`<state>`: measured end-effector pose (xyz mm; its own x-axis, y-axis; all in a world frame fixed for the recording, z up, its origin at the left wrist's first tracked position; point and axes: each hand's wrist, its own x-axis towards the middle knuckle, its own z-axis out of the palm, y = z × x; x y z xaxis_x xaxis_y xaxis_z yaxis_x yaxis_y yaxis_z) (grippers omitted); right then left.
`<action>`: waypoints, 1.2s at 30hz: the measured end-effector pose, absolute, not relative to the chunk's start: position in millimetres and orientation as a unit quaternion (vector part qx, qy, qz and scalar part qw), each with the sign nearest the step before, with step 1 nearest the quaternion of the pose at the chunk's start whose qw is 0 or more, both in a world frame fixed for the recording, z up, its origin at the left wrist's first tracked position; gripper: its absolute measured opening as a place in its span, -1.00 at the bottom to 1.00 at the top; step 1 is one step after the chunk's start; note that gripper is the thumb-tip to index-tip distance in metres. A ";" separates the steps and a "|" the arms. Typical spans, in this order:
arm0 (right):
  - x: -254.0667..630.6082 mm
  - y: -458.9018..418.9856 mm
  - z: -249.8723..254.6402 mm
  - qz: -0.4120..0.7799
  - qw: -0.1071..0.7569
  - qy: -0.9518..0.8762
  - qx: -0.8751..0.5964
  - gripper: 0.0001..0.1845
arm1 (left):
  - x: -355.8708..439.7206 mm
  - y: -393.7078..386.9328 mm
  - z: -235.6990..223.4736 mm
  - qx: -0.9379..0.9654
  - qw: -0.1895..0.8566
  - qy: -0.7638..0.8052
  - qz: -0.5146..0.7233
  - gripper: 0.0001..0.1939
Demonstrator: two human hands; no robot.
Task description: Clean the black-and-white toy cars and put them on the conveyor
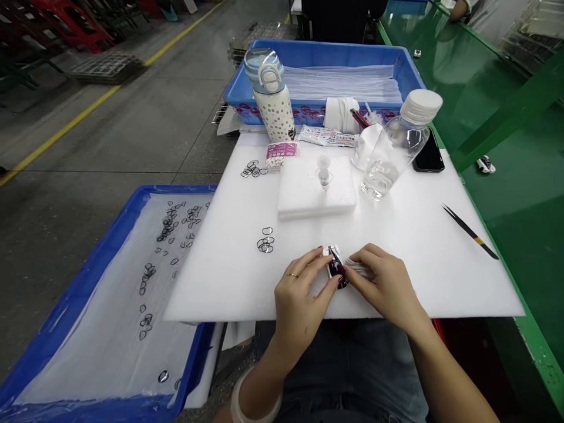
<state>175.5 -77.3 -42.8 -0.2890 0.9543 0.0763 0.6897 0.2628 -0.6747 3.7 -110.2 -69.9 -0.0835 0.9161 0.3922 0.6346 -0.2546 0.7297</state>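
Near the front edge of the white foam board, a small dark-and-white toy car [335, 265] is held between my two hands. My left hand [304, 294] is closed on its left side, with the thumb and fingertips against the body. My right hand [388, 285] is closed too; its thumb and fingertip press on the car's right side. A folded white cloth [360, 268] shows within the right fingers, partly hidden by them. Thin black rings [265, 242] lie on the board to the left of my hands.
Behind my hands is a white foam block [315, 191] with small clear cups. A spotted bottle [275, 103], clear water bottle [396, 147], phone [428, 154] and tweezers [469, 231] surround it. A blue tray [94, 261] with black rings stands left; a green conveyor [506, 205] runs right.
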 end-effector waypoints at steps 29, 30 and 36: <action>211.7 -60.4 -16.2 0.037 0.365 -0.715 -0.595 -0.58 | -33.2 -100.4 -64.2 0.595 0.434 0.466 0.490 -0.53; 196.3 -67.6 -21.0 0.065 0.347 -0.732 -0.583 -0.59 | -34.8 -100.7 -65.4 0.555 0.453 0.456 0.527 -0.59; 131.9 -85.1 -41.7 0.046 0.229 -0.827 -0.511 -0.43 | -36.3 -101.6 -70.3 0.432 0.502 0.426 0.617 -0.78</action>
